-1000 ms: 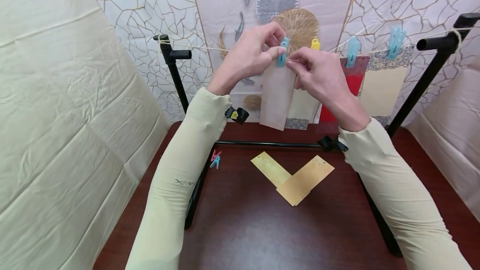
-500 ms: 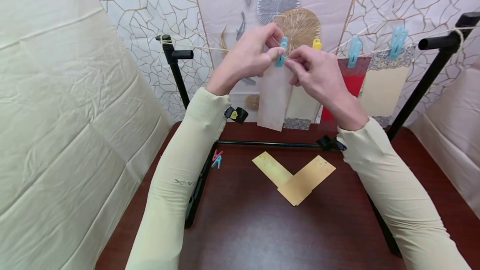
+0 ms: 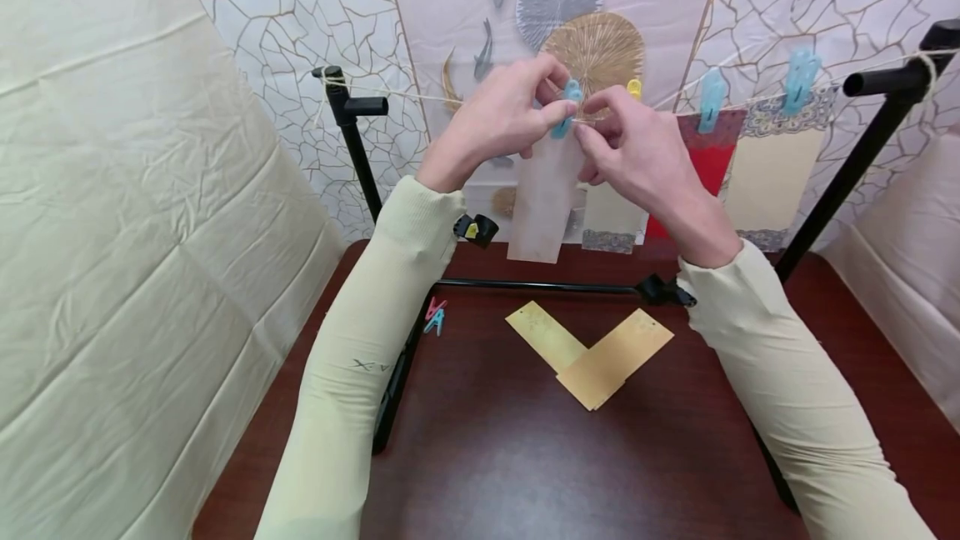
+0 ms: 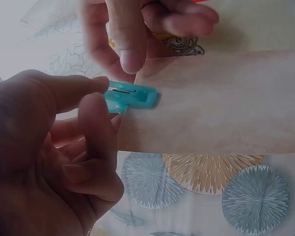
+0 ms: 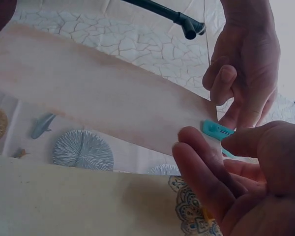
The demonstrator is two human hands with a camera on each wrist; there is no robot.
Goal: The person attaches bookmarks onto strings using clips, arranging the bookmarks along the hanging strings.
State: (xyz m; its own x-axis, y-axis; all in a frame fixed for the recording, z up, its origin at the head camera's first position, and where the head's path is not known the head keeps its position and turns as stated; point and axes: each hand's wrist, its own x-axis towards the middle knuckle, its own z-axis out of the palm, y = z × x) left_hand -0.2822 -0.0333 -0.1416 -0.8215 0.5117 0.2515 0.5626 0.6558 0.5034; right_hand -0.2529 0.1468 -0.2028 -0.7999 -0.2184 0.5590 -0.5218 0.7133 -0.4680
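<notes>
Pinched between the thumb and forefinger of my left hand [image 3: 502, 111] is a blue clothespin [image 4: 137, 96]. Its jaws sit over the top edge of a long, pale pinkish paper strip [image 3: 540, 207], which hangs down in front of the backdrop. My right hand [image 3: 641, 140] is just right of the clothespin, thumb and forefinger at the strip's upper right corner [image 4: 143, 78], apparently pinching it. Its other fingers bend loosely in the right wrist view. How the thin line [image 3: 420, 97] runs behind both hands is hidden.
Along the line to the right hang a cream card [image 3: 611, 211], a red card [image 3: 712, 152] and another patterned cream card [image 3: 780, 165], with blue clothespins. A black frame [image 3: 356, 148] bears the line. On the table lie gold cards [image 3: 615, 357] and two small clothespins [image 3: 435, 319].
The clothespin has gone from nearly upright to tilted, its top leaning right. The strip's lower end has swung slightly left. My right thumb and forefinger have spread a little.
</notes>
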